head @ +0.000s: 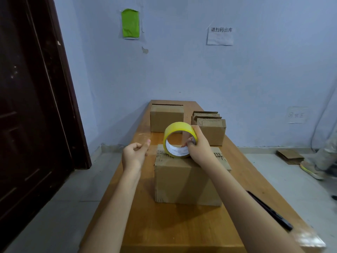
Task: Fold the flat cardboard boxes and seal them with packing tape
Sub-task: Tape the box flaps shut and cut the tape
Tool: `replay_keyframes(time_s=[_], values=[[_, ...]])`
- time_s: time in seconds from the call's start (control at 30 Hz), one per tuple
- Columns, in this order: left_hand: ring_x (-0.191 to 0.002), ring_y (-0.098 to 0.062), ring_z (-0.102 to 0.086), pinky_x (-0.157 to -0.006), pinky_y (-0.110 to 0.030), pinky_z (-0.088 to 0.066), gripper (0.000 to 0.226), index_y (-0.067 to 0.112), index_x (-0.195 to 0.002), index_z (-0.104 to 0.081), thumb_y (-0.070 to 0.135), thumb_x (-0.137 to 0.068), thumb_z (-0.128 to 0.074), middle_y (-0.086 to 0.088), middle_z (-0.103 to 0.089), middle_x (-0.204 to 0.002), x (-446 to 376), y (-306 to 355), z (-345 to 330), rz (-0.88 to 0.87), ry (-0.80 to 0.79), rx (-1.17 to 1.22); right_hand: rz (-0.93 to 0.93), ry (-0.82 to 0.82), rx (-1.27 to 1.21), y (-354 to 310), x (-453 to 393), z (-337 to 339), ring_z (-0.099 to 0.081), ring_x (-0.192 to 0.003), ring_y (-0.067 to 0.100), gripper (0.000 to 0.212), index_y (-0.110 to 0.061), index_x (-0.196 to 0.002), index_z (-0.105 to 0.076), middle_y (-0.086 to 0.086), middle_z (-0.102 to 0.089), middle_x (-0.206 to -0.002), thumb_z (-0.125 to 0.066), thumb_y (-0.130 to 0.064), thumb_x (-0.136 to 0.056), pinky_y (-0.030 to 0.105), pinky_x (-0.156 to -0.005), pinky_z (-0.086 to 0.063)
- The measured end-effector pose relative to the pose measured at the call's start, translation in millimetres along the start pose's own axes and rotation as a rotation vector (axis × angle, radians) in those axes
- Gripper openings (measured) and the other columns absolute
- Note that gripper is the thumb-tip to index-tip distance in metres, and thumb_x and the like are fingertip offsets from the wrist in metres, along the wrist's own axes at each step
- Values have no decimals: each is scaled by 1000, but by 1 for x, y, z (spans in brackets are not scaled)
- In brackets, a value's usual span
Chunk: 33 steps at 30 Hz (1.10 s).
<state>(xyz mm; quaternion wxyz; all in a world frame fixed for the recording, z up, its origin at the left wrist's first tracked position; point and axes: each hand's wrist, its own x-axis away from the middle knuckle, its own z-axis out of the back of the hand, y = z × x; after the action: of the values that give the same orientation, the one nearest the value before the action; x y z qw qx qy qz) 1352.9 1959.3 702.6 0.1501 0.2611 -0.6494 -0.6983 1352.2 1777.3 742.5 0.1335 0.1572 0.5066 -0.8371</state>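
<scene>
A folded cardboard box stands on the wooden table in front of me. My right hand grips a yellow roll of packing tape held upright just over the box's top, thumb inside the core. My left hand hovers left of the box's top edge with fingers curled; a faint clear strip seems to run from it toward the roll, but I cannot tell whether it pinches it.
A closed box stands at the table's far end, with a stack of flat cardboard boxes to its right. A black tool lies near the right edge. A dark door is left; someone's shoe is on the floor at right.
</scene>
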Motion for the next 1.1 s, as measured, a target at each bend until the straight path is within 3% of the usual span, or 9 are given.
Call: replay_keyframes(time_s=[0.2, 0.37, 0.6, 0.7, 0.8, 0.9, 0.97, 1.03, 1.1], values=[[-49, -15, -38, -47, -25, -27, 39, 12, -56, -55, 34, -87, -66, 0, -52, -53, 9, -23, -6, 94, -53, -14, 13, -5, 58, -3, 1, -1, -45, -62, 9, 34, -19, -121, -42, -5, -46, -71, -35, 1, -94, 21, -54, -35], [-50, -18, -43, -48, -28, -29, 42, 11, -55, -52, 34, -90, -62, -3, -51, -51, 21, -28, -20, 192, -62, 82, -5, 11, 56, -4, 2, -2, -44, -61, 11, 35, -17, -119, -44, -3, -46, -72, -34, 2, -92, 22, -54, -35], [-51, -22, -38, -60, -32, -30, 53, 17, -55, -33, 52, -95, -42, -3, -36, -48, 1, -33, -18, 108, -196, -389, -7, 17, 38, -7, 4, -2, -42, -60, 10, 30, -16, -109, -44, -3, -44, -70, -33, 4, -90, 23, -53, -34], [-49, -22, -41, -53, -30, -38, 36, 9, -77, -52, 30, -101, -35, -9, -45, -56, 2, -39, -18, 224, -300, -456, -12, 20, 28, -7, 4, -2, -42, -61, 11, 30, -18, -106, -43, -3, -44, -70, -34, 5, -89, 24, -54, -34], [-50, -16, -45, -42, -21, -36, 27, 4, -101, -43, 26, -103, -27, -9, -51, -70, 24, -43, -6, 401, -391, -466, -18, 18, 30, -7, 4, -2, -42, -61, 11, 29, -19, -105, -42, -2, -45, -71, -34, 5, -89, 25, -55, -35], [-94, -25, -60, -81, -32, -48, 41, 4, -125, -50, 34, -102, -35, -10, -61, -108, 33, -34, 0, 184, -276, -283, -18, 12, 28, -7, 4, -2, -42, -60, 12, 26, -19, -100, -40, -2, -44, -70, -35, 5, -90, 25, -54, -34], [-130, -18, -41, -103, -29, -30, 47, 13, -141, -40, 38, -101, -35, 2, -46, -139, 43, -11, -3, 28, -277, -95, -22, 12, 25, -7, 5, -2, -41, -60, 12, 26, -18, -99, -40, -2, -44, -70, -35, 5, -89, 25, -54, -34], [-139, -11, -27, -106, -22, -21, 49, 18, -146, -33, 37, -101, -38, 9, -34, -148, 56, 4, -11, -23, -360, 27, -26, 17, 24, -7, 4, -2, -42, -60, 12, 26, -18, -100, -40, -2, -44, -70, -35, 5, -88, 25, -54, -34], [-138, -12, -31, -108, -25, -23, 51, 19, -146, -35, 32, -98, -48, 6, -36, -149, 61, 5, -16, -3, -387, 69, -30, 20, 19, -6, 4, -2, -42, -61, 12, 26, -17, -100, -41, -2, -45, -71, -35, 5, -88, 25, -54, -34]])
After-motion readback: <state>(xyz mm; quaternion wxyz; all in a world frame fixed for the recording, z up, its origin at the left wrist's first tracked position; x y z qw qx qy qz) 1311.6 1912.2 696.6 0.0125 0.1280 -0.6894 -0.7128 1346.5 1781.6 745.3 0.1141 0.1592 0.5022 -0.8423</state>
